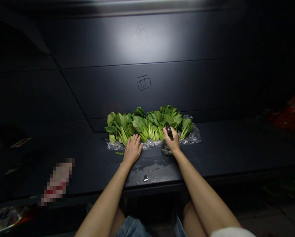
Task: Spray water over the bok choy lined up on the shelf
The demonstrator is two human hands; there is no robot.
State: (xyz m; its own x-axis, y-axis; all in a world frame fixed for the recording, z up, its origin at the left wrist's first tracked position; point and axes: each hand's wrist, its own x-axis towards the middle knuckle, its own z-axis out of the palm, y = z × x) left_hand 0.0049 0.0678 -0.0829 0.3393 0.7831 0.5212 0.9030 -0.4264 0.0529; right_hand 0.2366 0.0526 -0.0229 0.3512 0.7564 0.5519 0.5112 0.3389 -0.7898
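Head view. My right grip point(172, 142) is clamped round a spray bottle point(166, 148), the black spray head point(169, 130) poking up past my fingers. Its clear, rounded body shows just left of the same grip, low at the worktop point(223, 144); cannot tell whether the base touches.

My left grip point(133, 149) is opened out flat, palm down, fingers straight and slightly apart, tips at the near stalks of the greens point(157, 118). Cannot tell how firmly they touch.

Greens: a packed row just beyond both grips, stalks toward me, leaves leaning away. Row runs from left of my left grip to right of my right grip, with one bunch a little separate at that right end. Beneath them a crumpled plastic sheet point(195, 135), clear, its near edge running between the grips.

Leaf scrap point(119, 153) just left of my left grip. Water drops point(146, 178) nearer me than either grip, between my forearms.

Dark wall point(108, 89) beyond the greens; a written character point(144, 82) on it, straight ahead of the gap between grips. Red package point(291, 113) well off to the right of my right grip, dim and blurred.
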